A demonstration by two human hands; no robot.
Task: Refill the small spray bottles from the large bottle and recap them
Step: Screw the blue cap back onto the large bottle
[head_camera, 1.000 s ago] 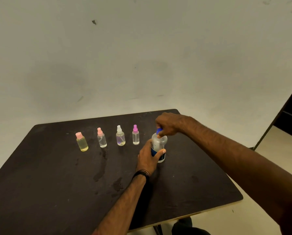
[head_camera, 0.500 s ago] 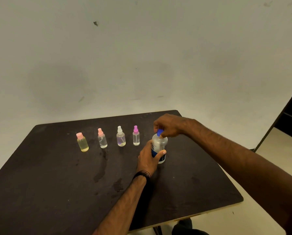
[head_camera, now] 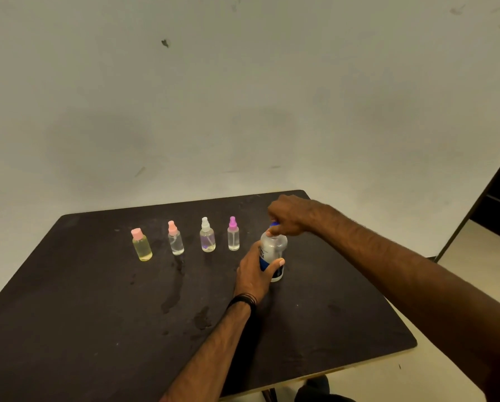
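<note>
- Left hand [head_camera: 256,274] wraps around large clear plastic bottle with blue label [head_camera: 273,252], upright on dark table [head_camera: 98,314], right of the row.
- Right hand [head_camera: 288,214] pinches its blue cap [head_camera: 274,224].
- Four small capped spray bottles [head_camera: 206,236] stand in a row, untouched.

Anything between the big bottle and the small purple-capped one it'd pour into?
Nothing visible. Bare table separates the large bottle, gripped by the left hand with the right hand on its cap, from the purple-capped bottle.
</note>
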